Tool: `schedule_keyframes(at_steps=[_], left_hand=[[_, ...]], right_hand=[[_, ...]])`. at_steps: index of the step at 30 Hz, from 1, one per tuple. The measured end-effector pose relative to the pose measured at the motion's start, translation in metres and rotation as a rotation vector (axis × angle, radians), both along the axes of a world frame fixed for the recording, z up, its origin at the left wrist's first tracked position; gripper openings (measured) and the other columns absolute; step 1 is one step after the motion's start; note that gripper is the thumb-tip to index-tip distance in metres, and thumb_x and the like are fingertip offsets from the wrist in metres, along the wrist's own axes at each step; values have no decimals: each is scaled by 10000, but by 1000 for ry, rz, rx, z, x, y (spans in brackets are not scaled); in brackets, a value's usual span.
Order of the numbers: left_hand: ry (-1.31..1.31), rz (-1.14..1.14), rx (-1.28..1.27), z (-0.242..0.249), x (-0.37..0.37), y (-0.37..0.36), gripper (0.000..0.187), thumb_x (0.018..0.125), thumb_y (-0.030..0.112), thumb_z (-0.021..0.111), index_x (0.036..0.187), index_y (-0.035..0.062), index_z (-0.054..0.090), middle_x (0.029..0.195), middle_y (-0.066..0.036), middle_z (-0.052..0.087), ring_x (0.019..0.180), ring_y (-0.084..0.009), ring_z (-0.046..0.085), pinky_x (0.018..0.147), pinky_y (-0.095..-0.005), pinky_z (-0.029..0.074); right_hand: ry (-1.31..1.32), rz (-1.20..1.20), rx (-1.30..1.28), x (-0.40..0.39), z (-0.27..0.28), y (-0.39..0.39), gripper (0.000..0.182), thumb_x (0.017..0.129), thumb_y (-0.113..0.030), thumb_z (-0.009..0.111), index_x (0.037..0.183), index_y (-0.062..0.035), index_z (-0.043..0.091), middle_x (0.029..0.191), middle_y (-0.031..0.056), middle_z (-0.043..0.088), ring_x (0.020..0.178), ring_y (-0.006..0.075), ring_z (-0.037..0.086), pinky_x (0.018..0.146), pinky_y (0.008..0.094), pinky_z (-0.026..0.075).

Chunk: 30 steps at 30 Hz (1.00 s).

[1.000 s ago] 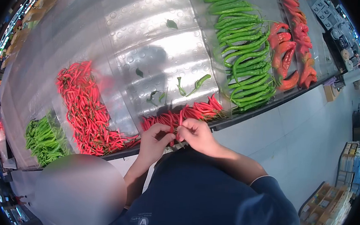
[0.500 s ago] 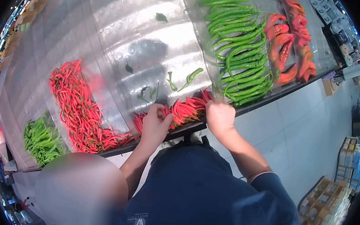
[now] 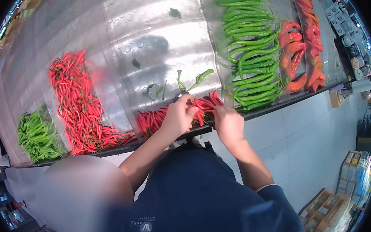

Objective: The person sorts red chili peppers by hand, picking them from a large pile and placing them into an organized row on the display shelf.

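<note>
A row of small red chilies (image 3: 149,121) lies along the front edge of the metal display counter (image 3: 157,26). My left hand (image 3: 180,116) reaches into this row, its fingers curled and touching the chilies near the middle. At the right end of the row, my right hand (image 3: 229,123) is closed round the lower ends of some red chilies, whose tips stick out to the left. Just beyond my hands lie a bent green pepper (image 3: 200,79) and a smaller green piece (image 3: 180,80).
A pile of red chilies (image 3: 75,103) and green chilies (image 3: 38,137) lie at the left. Long green peppers (image 3: 255,56) and large red peppers (image 3: 296,59) line the right. Cartons (image 3: 321,214) stand on the floor. A blurred round shape covers the lower left.
My left hand has moved right along the row, closer to my right hand, uncovering chilies on its left. My right hand stays near the row's right end. The view has shifted slightly.
</note>
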<state>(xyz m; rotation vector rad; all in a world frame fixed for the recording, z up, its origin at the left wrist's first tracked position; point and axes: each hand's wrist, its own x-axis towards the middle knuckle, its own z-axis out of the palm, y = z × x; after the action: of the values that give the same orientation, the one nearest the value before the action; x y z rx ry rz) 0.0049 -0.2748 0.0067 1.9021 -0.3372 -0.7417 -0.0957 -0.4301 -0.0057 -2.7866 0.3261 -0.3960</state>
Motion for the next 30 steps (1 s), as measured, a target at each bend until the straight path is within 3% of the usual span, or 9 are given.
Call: schedule_keyframes(at_steps=[5,8,13,14,15,17,18,27,30], left_hand=[[-63,226,-270,10,-19,80,164,1020,73,498,1145,6,581,772,-45,583,513,-71,549,416,-209,420],[-398,430,-348,-6,-27,148,143,1038,81,472,1108,28,585,739,7,552,551,-27,496,466,-179,377],[-613,750,221,-22,-16,252,198,940,-49,428,990,-15,616,798,-69,625,606,-102,551,568,-272,450],[-559,801,363,-27,-14,268,145,913,-22,495,974,-21,627,892,-141,664,700,-225,623,668,-354,498],[-563,818,374,-31,-13,277,145,913,-22,495,974,-21,627,892,-141,664,700,-225,623,668,-354,498],[-831,723,508,-35,-5,295,117,896,13,551,972,-18,634,940,-193,663,829,-334,643,777,-414,505],[-698,769,526,-31,-3,296,114,879,33,592,969,-20,635,960,-209,655,913,-380,631,834,-445,493],[-857,706,640,-18,26,292,183,824,82,680,977,-13,651,997,-187,633,989,-370,567,904,-465,454],[-868,710,752,-19,39,280,290,833,185,703,1002,-48,664,1026,-215,638,1010,-382,574,920,-459,459]], right_hand=[[-237,235,78,5,0,5,80,820,-96,687,877,-39,697,807,105,645,811,297,635,744,410,522],[-177,229,107,7,-3,19,136,792,-163,730,814,-35,690,806,104,634,828,302,607,795,410,499],[41,132,69,10,-20,28,226,743,-234,758,749,-38,646,811,137,621,862,327,596,840,440,477],[28,97,48,11,-21,30,212,744,-216,749,742,-37,636,816,141,623,860,332,596,828,452,475],[0,90,25,13,-16,32,200,751,-204,744,734,-39,633,805,140,621,836,330,593,805,459,471],[-63,93,6,16,-14,34,197,761,-196,741,721,-39,629,787,139,615,814,331,589,787,461,466],[-72,95,-6,18,-14,36,200,763,-196,742,716,-39,627,781,139,614,811,331,589,785,457,466],[-224,103,36,18,-14,62,160,796,-144,733,748,-31,631,756,119,608,764,324,582,741,432,456],[-361,264,108,17,-14,72,89,795,-63,711,759,-28,637,692,110,585,680,311,560,654,419,446]])
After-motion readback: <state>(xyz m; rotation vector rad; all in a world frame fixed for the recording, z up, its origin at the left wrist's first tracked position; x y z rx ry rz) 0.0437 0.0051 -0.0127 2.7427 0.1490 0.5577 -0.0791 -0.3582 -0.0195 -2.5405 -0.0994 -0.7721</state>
